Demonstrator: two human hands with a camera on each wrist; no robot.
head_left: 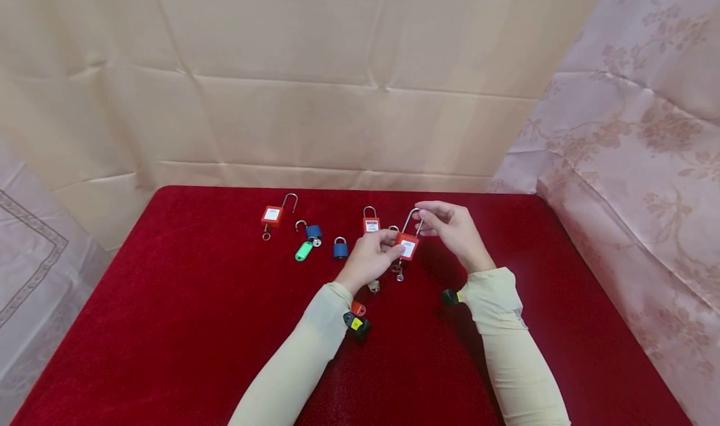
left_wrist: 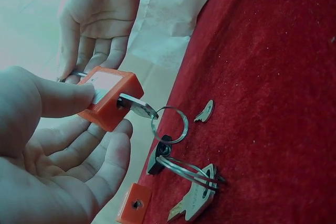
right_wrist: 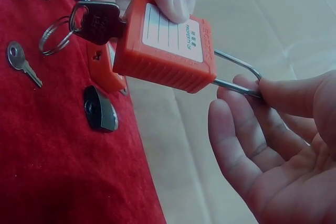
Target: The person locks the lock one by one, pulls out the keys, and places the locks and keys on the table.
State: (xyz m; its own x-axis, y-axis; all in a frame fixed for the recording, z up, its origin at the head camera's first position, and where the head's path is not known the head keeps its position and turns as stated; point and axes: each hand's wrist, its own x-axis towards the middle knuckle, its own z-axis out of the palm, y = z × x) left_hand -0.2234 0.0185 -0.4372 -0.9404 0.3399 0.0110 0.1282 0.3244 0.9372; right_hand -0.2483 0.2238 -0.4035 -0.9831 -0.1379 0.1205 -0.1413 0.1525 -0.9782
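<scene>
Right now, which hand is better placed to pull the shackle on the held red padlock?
Right hand: it already pinches the shackle. Left hand grips the red padlock body.

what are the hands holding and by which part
Both hold one red plastic padlock with a key in it: the left hand grips its body, the right hand pinches its long metal shackle.

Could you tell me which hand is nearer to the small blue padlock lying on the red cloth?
Left. The left hand holds the red plastic padlock just beside the small blue padlock; the right hand pinches the shackle farther off.
</scene>
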